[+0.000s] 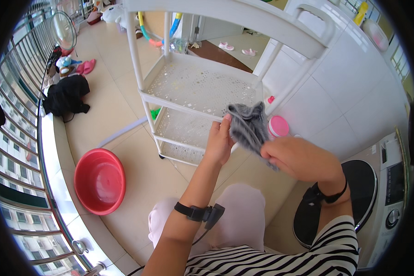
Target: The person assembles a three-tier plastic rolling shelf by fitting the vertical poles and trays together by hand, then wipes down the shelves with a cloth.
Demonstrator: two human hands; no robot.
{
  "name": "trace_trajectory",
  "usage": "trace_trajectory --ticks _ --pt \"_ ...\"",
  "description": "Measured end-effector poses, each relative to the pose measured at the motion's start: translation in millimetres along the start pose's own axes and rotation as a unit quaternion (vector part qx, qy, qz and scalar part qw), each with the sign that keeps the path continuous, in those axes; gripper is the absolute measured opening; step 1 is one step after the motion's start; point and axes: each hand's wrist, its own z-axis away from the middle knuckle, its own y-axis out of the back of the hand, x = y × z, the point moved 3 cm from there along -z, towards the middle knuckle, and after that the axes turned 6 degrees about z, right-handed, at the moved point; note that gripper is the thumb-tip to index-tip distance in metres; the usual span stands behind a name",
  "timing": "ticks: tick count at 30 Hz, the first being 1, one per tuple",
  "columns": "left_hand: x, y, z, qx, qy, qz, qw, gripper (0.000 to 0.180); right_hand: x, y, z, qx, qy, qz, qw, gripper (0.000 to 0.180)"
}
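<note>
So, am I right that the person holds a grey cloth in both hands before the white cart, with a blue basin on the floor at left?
Not quite: the head view shows that the basin is red, not blue. Both hands do hold the grey cloth before the white cart.

On my feed the cloth (pixel 248 126) sits between the left fingers (pixel 222 131) and right fingers (pixel 273 151), before the shelf trolley (pixel 202 87); I see the basin (pixel 101 181) left on the floor (pixel 140 198), the washing machine (pixel 386 239) far right.
</note>
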Motion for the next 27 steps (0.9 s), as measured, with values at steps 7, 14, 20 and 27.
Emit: trace_trajectory --ticks 7,14,20,27 --pt "-17.6 -15.3 -34.1 0.004 -0.013 -0.022 1.000 0.041 58.9 -48.8 67.2 -0.131 0.147 -0.256 0.946 0.009" --pt "-9.4 13.7 -61.0 -0.111 0.113 -0.160 0.974 0.063 91.0 -125.2 34.5 -0.094 0.028 -0.639 0.763 0.013" --pt "65.7 73.5 -38.2 -0.247 0.218 -0.558 0.762 0.042 110.1 -130.9 -27.0 0.019 -0.040 -0.758 0.651 0.015" --pt "237.2 121.6 -3.8 -0.041 0.094 -0.647 0.756 0.030 109.0 -147.8 -114.8 0.097 -0.115 -0.776 0.613 0.012"
